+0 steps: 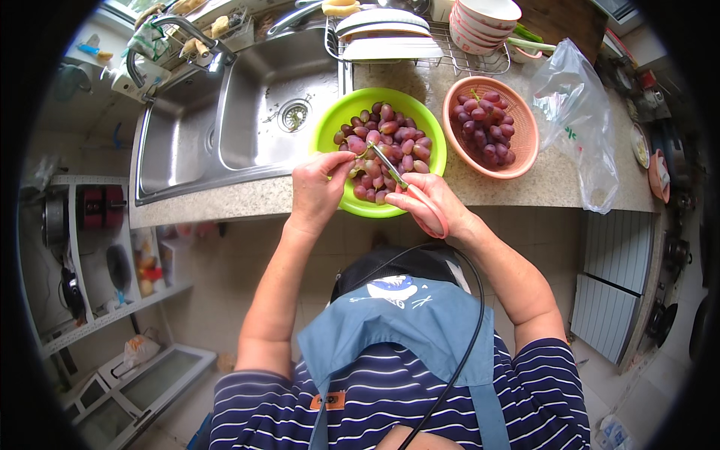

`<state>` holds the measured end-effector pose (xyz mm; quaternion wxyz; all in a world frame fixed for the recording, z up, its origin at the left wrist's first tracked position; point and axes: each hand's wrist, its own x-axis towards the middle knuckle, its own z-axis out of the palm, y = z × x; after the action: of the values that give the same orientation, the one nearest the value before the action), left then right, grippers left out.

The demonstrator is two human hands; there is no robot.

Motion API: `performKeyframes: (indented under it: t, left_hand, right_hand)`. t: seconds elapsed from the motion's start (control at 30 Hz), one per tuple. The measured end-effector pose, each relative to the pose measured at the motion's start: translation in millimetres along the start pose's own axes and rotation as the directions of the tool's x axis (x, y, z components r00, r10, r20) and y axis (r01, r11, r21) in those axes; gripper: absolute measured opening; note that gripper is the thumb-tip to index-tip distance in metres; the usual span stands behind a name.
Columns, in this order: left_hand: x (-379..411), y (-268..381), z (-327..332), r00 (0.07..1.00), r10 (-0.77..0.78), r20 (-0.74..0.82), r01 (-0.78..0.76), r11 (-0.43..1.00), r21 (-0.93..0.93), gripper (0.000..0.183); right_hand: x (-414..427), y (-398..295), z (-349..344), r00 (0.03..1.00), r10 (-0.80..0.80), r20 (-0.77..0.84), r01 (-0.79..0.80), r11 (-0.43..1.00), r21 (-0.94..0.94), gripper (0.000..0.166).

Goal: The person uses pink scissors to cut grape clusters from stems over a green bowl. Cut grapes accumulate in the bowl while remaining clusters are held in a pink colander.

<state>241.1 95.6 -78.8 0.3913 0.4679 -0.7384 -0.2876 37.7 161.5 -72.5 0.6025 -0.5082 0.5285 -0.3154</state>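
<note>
My left hand (322,183) pinches a green grape stem (361,153) over the near left part of a lime-green plastic basin (433,174). A few grapes hang close to that stem; which of them are attached I cannot tell. Many loose red grapes (399,135) fill the basin below. In my right hand (436,205) is a pair of scissors (388,165) with pink handles, its blade tips touching or very near the stem. To the right, a pink plastic colander (526,160) holds a bunch of red grapes (486,126) on its stem.
A double stainless-steel sink (253,135) with a faucet (216,53) lies left of the basin. Behind stand a wire dish rack (416,62) with plates (388,34) and stacked bowls (484,25). A clear plastic bag (582,124) droops over the counter edge at right.
</note>
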Motion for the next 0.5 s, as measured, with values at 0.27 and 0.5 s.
performKeyframes:
  t: [0.27, 0.5]
  left_hand:
    - [-1, -9, 2, 0.876, -0.459, 0.148, 0.464, 0.721, -0.514, 0.013]
    - [-3, 2, 9, 0.718, -0.683, 0.132, 0.511, 0.39, -0.766, 0.016]
  right_hand:
    - [-7, -30, 0, 0.983, 0.171, 0.061, -0.175, 0.981, 0.077, 0.028]
    - [-18, -36, 2, 0.97, 0.034, 0.239, -0.093, 0.967, 0.238, 0.032]
